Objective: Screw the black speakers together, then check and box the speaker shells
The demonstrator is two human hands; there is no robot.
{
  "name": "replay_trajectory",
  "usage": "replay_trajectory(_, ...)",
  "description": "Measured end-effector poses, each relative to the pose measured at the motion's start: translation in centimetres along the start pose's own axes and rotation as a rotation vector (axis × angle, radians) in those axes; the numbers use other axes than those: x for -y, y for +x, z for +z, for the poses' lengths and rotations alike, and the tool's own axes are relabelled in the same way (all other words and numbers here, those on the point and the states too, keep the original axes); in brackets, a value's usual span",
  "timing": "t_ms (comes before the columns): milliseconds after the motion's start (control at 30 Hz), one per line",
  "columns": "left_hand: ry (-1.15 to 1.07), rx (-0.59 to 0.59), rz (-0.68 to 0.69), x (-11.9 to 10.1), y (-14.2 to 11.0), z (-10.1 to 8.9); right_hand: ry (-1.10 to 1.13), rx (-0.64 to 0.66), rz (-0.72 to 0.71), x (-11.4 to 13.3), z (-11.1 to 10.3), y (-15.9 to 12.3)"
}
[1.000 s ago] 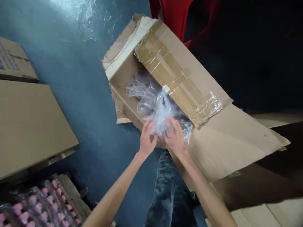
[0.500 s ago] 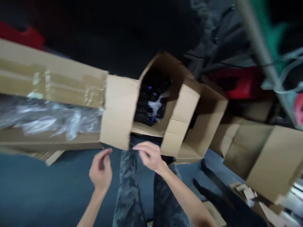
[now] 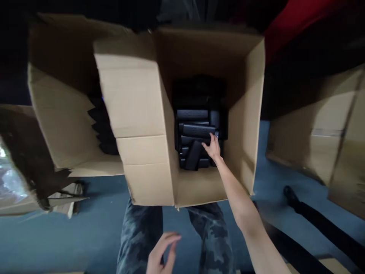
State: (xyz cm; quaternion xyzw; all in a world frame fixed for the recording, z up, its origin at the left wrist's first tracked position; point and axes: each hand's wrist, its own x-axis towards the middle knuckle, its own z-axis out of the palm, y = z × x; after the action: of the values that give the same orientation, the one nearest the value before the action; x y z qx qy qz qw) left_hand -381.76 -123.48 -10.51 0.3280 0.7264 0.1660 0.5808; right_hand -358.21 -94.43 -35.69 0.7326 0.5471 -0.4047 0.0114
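Note:
My right hand (image 3: 213, 147) reaches down into an open cardboard box (image 3: 199, 186), its fingers and thumb apart. The fingertips are at a black oblong piece (image 3: 199, 130), one of several dark plastic-looking pieces stacked inside; whether they touch it I cannot tell. Near the thumb, another black piece (image 3: 194, 155) leans at a slant across the stack. Below the box, over the floor, my left hand (image 3: 163, 252) is held with curved fingers and a gap between thumb and forefinger. It holds nothing that I can see.
A second open box (image 3: 62, 114) with dark pieces (image 3: 105, 133) stands to the left, partly behind a raised cardboard flap (image 3: 144, 152). More cardboard (image 3: 302, 144) stands at the right, near a person's dark-clothed legs (image 3: 319, 224). Plastic wrap (image 3: 11, 182) shows at far left.
The view has swung right, to the box that was beyond the first. My right hand has moved from the flap's edge down into this box. My left hand now sits lower in view.

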Motion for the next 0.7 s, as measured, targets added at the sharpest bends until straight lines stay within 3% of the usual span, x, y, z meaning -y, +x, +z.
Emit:
replay_trajectory(100, 0.060, -0.133, 0.050, -2.0, 11.9, 8.5, -0.051, 0.056, -0.210, -0.2, 2.2, 4.9)
replay_trajectory(167, 0.110, -0.278, -0.011, -0.8, 21.0, 13.1, -0.085, 0.159, -0.355, -0.3, 2.9, 7.7)
replay_trajectory(233, 0.141, -0.348, -0.080, 1.5, 28.2, 16.0, -0.124, 0.225, -0.430, -0.8, 2.8, 9.9)
replay_trajectory(300, 0.145, -0.363, -0.096, 3.4, 31.6, 17.4, -0.159, 0.239, -0.438, -1.6, 2.0, 11.1)
replay_trajectory(400, 0.111, -0.361, -0.036, 3.7, 30.1, 17.3, -0.184, 0.249, -0.377, -2.3, -0.2, 10.8)
replay_trajectory(533, 0.002, -0.383, 0.023, 0.3, 23.3, 13.5, -0.095, 0.247, -0.193, -1.0, -4.3, 5.8)
replay_trajectory(600, -0.097, -0.348, 0.039, -3.1, 19.5, 11.4, 0.032, 0.243, -0.125, 0.3, -7.8, 0.2)
replay_trajectory(700, -0.235, -0.224, 0.033, -10.2, 13.2, 8.8, 0.278, 0.251, -0.129, 2.9, -14.5, -12.5)
